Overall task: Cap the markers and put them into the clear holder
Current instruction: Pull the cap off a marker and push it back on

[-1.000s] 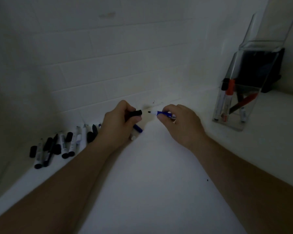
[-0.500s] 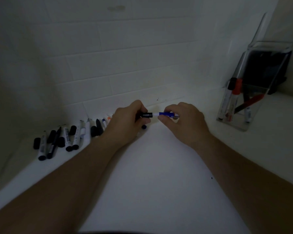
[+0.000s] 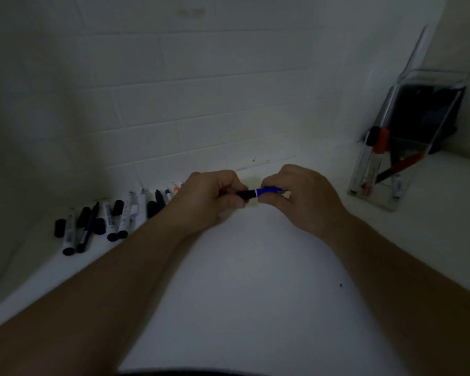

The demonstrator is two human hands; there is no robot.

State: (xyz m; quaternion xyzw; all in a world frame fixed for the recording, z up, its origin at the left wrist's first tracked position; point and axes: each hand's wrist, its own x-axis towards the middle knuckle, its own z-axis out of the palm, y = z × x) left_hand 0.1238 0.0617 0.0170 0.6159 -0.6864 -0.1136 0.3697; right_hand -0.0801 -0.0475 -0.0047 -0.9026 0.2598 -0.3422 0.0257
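Observation:
Both hands meet at the middle of the white counter. My right hand (image 3: 301,196) grips a blue marker (image 3: 267,191) by its barrel. My left hand (image 3: 212,199) pinches a black cap (image 3: 246,194) that sits pressed onto the marker's tip, a thin white band showing between cap and barrel. The clear holder (image 3: 377,169) stands at the right, upright, with several markers inside, one with an orange-red cap (image 3: 381,141). A row of loose markers and caps (image 3: 106,218) lies along the wall to the left of my left hand.
A white tiled wall (image 3: 201,90) runs behind the counter (image 3: 242,267). A dark object (image 3: 429,115) stands behind the holder in the right corner. The light is dim.
The cap and the marker tip were apart a second ago. My hands have come together and the cap now sits on the marker. The view has shifted slightly.

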